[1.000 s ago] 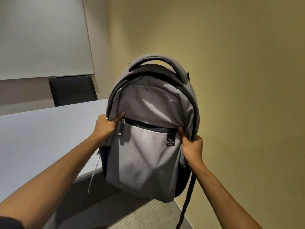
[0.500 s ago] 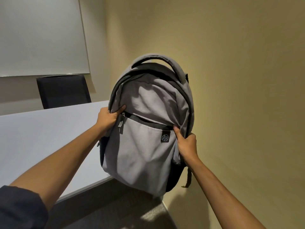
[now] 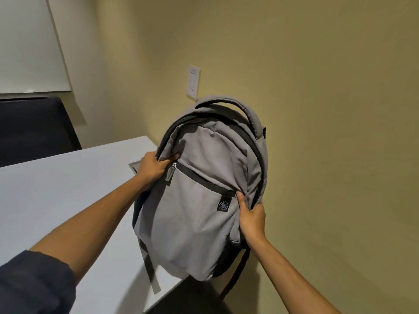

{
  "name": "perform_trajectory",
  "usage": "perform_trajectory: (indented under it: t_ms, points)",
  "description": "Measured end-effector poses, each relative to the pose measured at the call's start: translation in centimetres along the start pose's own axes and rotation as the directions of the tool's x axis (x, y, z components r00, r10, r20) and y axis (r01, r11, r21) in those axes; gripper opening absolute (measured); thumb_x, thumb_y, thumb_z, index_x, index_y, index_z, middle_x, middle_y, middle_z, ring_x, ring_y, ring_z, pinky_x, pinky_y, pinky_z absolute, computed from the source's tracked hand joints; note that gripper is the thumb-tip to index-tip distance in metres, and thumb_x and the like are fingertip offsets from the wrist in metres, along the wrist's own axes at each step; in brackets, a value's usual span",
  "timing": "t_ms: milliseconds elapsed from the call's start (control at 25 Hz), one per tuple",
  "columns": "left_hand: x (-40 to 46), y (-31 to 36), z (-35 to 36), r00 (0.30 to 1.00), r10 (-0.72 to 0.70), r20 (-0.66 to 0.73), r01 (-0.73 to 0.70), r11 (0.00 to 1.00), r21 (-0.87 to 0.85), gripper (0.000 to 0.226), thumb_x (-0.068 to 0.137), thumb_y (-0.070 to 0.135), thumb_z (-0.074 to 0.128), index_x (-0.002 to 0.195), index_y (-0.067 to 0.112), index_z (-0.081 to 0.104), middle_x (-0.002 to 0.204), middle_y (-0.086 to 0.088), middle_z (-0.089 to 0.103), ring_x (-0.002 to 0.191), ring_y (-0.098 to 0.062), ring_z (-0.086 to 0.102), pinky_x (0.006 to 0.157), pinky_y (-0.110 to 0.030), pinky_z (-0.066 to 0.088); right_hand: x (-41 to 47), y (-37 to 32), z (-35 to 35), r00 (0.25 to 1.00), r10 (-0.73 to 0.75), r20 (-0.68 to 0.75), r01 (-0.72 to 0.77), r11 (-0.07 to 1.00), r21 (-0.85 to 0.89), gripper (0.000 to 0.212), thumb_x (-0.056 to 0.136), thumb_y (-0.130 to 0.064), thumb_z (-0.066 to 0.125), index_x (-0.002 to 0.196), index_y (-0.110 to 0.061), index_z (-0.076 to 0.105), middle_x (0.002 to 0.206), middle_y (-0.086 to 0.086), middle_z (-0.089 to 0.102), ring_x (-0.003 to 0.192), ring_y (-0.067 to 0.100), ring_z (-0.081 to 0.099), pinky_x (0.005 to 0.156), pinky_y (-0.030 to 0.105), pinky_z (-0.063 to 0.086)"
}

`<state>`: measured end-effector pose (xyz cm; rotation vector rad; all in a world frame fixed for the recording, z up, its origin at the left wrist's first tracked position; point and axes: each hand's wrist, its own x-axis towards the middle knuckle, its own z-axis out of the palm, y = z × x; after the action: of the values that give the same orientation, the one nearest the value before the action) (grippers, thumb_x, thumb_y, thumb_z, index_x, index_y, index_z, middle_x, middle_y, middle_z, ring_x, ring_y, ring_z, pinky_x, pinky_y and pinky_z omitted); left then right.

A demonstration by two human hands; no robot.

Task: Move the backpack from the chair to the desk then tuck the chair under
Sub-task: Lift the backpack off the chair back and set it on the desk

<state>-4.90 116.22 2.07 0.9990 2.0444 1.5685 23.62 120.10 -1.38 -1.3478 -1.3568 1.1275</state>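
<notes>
Both hands clamp the grey backpack [image 3: 199, 214] upright over the white desk [image 3: 56, 196] corner: left hand [image 3: 154, 165] at its left side, right hand [image 3: 251, 219] at its right. Its tag reads "hp".

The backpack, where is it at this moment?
In the head view the backpack is held upright right of centre, over the near right corner of the desk, close to the yellow wall, gripped by the left hand and right hand.

A small meeting room: long white desk [image 3: 56, 200], wall-mounted whiteboard [image 3: 27, 46] upper left, dark office chair [image 3: 34, 130] beneath it.
</notes>
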Motion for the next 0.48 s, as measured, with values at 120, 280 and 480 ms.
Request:
perform_trajectory:
  t_ms: [120, 280, 480]
  points:
    - [4.5, -0.7, 1.8, 0.998, -0.013, 0.066, 0.009, 0.998, 0.064, 0.055, 0.072, 0.058, 0.077, 0.083, 0.004, 0.069, 0.074, -0.011, 0.069, 0.068, -0.024, 0.064, 0.058, -0.036, 0.048, 2.5, 1.2, 2.3, 0.996, 0.075, -0.048, -0.073, 0.996, 0.048, 0.031, 0.091, -0.043, 0.066, 0.089, -0.015, 0.052, 0.079, -0.007, 0.057, 0.070, 0.001, 0.053, 0.059, 0.017, 0.041]
    - [9.1, -2.5, 4.3, 0.985, -0.042, 0.168, 0.026, 0.995, 0.100, 0.049, 0.070, 0.058, 0.078, 0.084, 0.011, 0.070, 0.076, -0.008, 0.070, 0.074, -0.025, 0.066, 0.059, -0.033, 0.048, 5.4, 2.9, 5.0, 0.970, 0.234, -0.070, -0.227, 0.969, 0.103, 0.035, 0.090, -0.049, 0.066, 0.084, -0.016, 0.056, 0.081, -0.001, 0.062, 0.072, 0.009, 0.058, 0.059, 0.025, 0.044]
    - [13.5, -5.9, 6.6, 0.975, -0.089, 0.205, 0.076, 0.995, 0.067, 0.050, 0.071, 0.055, 0.080, 0.089, 0.009, 0.073, 0.086, -0.015, 0.074, 0.082, -0.032, 0.069, 0.073, -0.043, 0.055, 8.2, 4.8, 8.4, 0.952, 0.288, -0.101, -0.276, 0.954, 0.117, 0.033, 0.088, -0.051, 0.068, 0.085, -0.020, 0.056, 0.081, -0.006, 0.061, 0.072, 0.008, 0.058, 0.067, 0.027, 0.047]
